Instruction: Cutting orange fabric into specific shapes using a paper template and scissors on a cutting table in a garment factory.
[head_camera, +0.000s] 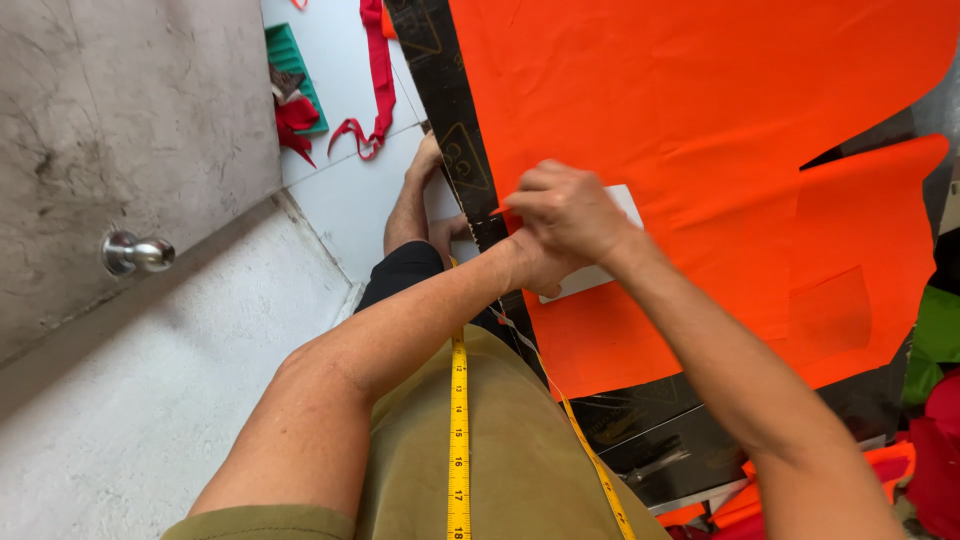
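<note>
- At frame centre, right hand (568, 212) curls, fingers pressed together, pinning a white card (590, 275) flat on orange cloth (700, 120).
- Left hand (535, 268) sits beneath it; its fingers' state cannot be told.
- Tape measure (459, 430) hangs at the lower centre, ready.

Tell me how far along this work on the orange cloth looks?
Done, by the look of it: the bright orange fabric sheet lies spread flat on the dark table, its right edge already cut into stepped shapes. In hand: both hands, left hand and right hand, meet over a flat white card at the fabric's near edge, apparently marking it. Left: most of the sheet shows no marks. The yellow measuring tape hangs unused.
</note>
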